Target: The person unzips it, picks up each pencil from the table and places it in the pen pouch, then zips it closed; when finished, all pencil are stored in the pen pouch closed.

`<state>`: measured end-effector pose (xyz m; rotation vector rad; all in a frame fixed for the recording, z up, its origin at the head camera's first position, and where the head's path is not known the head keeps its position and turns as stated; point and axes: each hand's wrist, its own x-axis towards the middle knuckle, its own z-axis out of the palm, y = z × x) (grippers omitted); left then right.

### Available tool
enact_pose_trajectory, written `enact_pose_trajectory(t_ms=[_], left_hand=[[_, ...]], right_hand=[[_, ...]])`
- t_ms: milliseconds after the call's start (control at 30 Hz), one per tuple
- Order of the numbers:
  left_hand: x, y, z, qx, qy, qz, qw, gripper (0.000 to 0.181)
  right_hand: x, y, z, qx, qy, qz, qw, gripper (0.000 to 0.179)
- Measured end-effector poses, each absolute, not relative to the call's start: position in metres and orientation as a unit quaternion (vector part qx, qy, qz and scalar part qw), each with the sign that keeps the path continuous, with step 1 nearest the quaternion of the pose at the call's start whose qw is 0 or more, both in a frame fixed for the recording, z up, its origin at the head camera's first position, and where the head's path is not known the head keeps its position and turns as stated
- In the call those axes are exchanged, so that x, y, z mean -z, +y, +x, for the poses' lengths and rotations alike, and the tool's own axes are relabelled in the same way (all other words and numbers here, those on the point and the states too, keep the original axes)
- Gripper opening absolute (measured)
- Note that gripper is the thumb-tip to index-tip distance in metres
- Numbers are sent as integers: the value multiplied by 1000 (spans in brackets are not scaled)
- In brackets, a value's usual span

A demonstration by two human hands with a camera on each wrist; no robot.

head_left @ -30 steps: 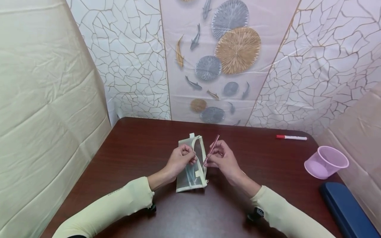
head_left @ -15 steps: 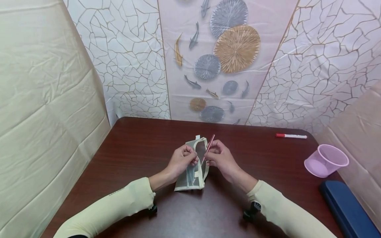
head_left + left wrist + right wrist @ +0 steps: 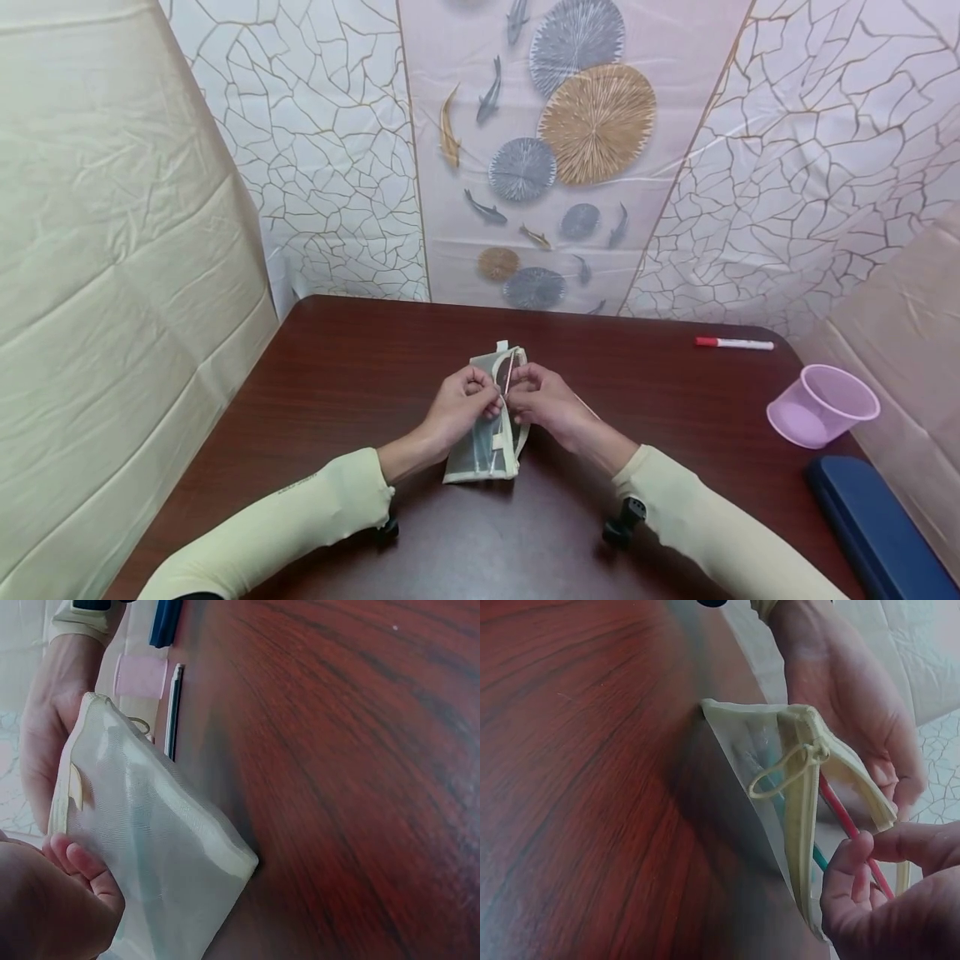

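A see-through mesh zipper pouch (image 3: 467, 465) with cream edging stands partly open near the middle of the table. My left hand (image 3: 457, 404) pinches one side of its zippered mouth between thumb and fingers. At the opposite side, my right hand (image 3: 553, 408) holds a slim red pencil (image 3: 838, 806) with curled fingertips. In the right wrist view, the pencil slants down into the mouth, its lower end inside the pouch. A teal strip (image 3: 820, 858) shows through the mesh. The zipper's cream pull loop (image 3: 780, 774) hangs at the pouch's corner.
A dark pen-like stick (image 3: 173, 712) lies on the table beyond the pouch, mostly hidden behind the right arm in the head view. Farther right are a red-capped marker (image 3: 733, 343), a tipped pink cup (image 3: 798, 417) and a long blue case (image 3: 877, 525).
My right hand has moved left to the pouch, and the pencil has gone from above the opening to down within it. The left hand keeps its pinch; the pouch has shifted slightly.
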<state>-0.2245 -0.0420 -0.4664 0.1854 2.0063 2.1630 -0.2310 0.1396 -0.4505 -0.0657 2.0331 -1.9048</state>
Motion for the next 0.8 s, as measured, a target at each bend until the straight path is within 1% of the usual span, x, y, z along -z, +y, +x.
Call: enact_pose_trajectory(t_ms=[233,433,600,800], left_hand=[[464,-42,-223,-725,680,64,93,8],[465,-44,-224,-720,685,70,88,8],[462,-48,-225,-715,691,65,84,8],[460,-55,-225,-713,694,55,80,6]], right_hand=[[449,135,-227,639,755,-33,144,34],[445,142,-226,645,752,-40,130,32],[441,158,-229,654,751,-39,83,31],[440,188,-231,606,793,-51,40,26]])
